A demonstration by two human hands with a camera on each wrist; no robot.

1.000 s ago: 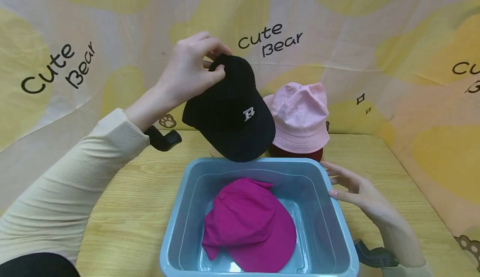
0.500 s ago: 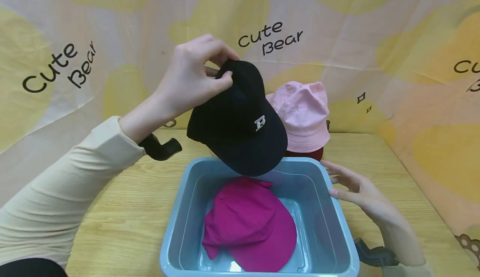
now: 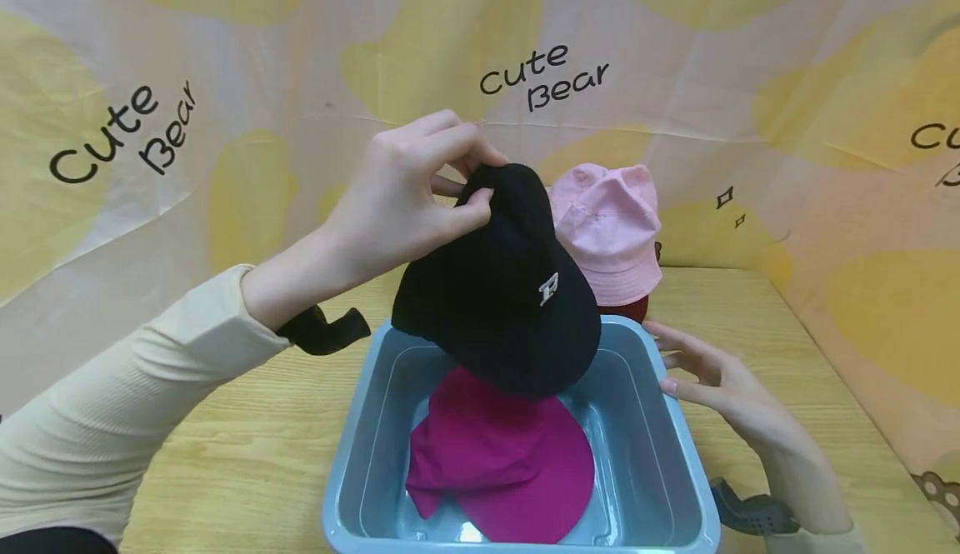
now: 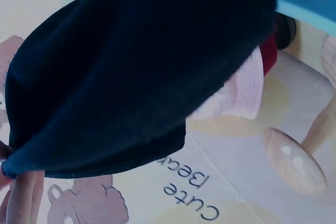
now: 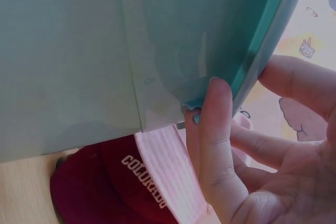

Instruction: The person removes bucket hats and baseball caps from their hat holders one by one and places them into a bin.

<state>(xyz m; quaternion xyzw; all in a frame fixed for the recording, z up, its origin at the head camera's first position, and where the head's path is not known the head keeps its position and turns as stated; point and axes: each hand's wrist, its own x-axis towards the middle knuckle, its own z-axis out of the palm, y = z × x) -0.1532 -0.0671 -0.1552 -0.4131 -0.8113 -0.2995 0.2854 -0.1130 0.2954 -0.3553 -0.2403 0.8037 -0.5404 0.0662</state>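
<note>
My left hand (image 3: 427, 187) pinches the crown of a black baseball cap (image 3: 517, 312) with a white letter on its front. The cap hangs tilted, visor down, over the back of a light blue plastic basin (image 3: 344, 454). Inside the basin lies a magenta cap (image 3: 517, 479), partly covered from view by the black one. At the basin's back right corner, my right hand (image 3: 720, 383) holds the rim. In the right wrist view its thumb (image 5: 216, 103) lies against the outer wall. The black cap (image 4: 131, 66) fills much of the left wrist view.
Behind the basin, a pink bucket hat (image 3: 607, 237) sits on top of a dark red cap (image 5: 100, 182) lettered COLORADO. The wooden table (image 3: 247, 454) ends at a printed cloth backdrop (image 3: 420, 54).
My left hand has carried the black cap right and downward, from behind the basin to over it. The right hand and the magenta cap stay where they were.
</note>
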